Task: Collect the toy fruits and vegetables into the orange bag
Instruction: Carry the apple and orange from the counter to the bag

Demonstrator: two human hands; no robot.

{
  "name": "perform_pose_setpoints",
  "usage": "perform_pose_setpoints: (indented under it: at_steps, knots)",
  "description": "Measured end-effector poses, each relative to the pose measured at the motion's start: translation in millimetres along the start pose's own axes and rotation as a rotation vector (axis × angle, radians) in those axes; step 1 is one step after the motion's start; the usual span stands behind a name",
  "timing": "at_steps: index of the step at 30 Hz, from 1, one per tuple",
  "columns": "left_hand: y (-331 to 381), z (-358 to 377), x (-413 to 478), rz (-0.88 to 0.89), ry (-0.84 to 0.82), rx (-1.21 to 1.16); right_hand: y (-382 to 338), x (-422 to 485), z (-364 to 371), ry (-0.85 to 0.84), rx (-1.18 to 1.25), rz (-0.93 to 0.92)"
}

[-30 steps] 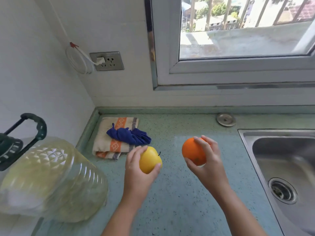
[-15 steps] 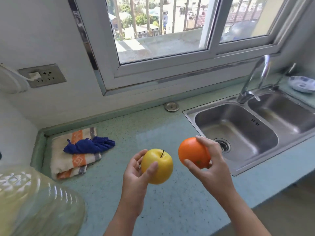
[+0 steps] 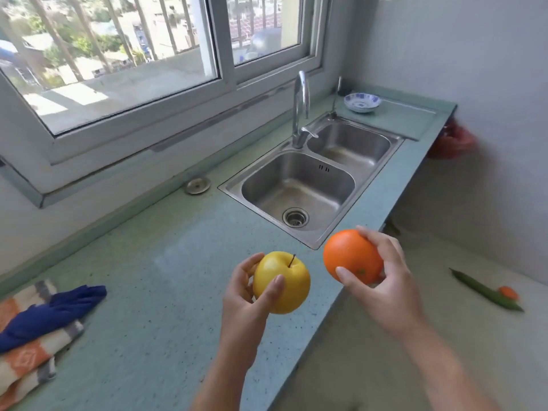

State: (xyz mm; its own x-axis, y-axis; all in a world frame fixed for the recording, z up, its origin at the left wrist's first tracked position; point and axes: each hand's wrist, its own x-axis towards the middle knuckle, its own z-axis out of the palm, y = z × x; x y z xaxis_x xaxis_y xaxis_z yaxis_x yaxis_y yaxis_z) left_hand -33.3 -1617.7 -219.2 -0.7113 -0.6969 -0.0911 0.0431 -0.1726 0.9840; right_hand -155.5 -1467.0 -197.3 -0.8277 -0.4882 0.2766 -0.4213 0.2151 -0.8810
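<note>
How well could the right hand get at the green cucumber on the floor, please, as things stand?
Probably not yet: the right hand is full, shut on the orange, and the cucumber lies low on the floor beyond it. Nothing blocks the path.

Two hands, the left hand [image 3: 246, 295] and the right hand [image 3: 388, 280]. One yellow apple [image 3: 283, 281], one orange [image 3: 351, 255], one cucumber [image 3: 484, 290], one carrot [image 3: 507, 292]. Two sink basins [image 3: 299, 185], one tap [image 3: 301, 108], one bowl [image 3: 361, 102], two cloths [image 3: 44, 318].
</note>
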Motion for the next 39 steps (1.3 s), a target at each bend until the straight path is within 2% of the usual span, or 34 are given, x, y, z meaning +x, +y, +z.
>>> perform_pose_setpoints:
  at_steps: [9, 19, 29, 39]
  knots:
    - [-7.1, 88.7, -3.1, -0.013, -0.202, 0.010, 26.8, -20.6, -75.6, 0.213, -0.039, 0.038]
    - [-30.9, 250.0, -30.7, -0.013, -0.530, 0.178, 90.8, -62.0, -213.8, 0.546, -0.150, 0.143]
    - [-59.6, 418.1, -82.0, -0.021, -0.846, 0.247, 141.7, -120.1, -351.6, 0.796, -0.246, 0.227]
    - [-103.4, 538.0, -159.8, 0.114, -1.227, 0.383, 171.9, -208.7, -442.6, 1.105, -0.298, 0.395]
